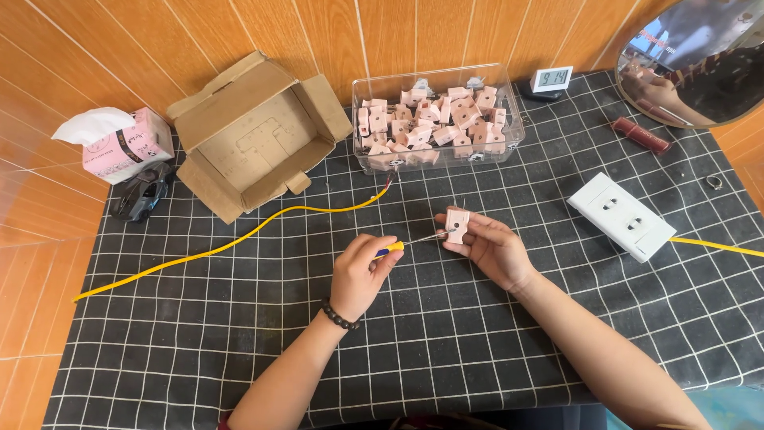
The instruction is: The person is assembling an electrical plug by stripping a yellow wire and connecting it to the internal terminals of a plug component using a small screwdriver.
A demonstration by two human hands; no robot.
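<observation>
Head view: a small pink socket block (457, 224) is pinched in the right hand (489, 248) above the table (477, 334); a yellow-handled screwdriver (410, 243), gripped in the left hand's (360, 275) closed fingers, is set against it. A terminal screw is apparently being turned; steady alignment is called for next.

Front cloth: bare black checked cloth (446, 350) below both forearms, open to pass.
Left: yellow cable (239, 239) slants across (flat, easy to cross).
Back: cardboard box (255, 135) and clear bin (436, 119) block.
Right: white socket plate (625, 215) stands in the way.
</observation>
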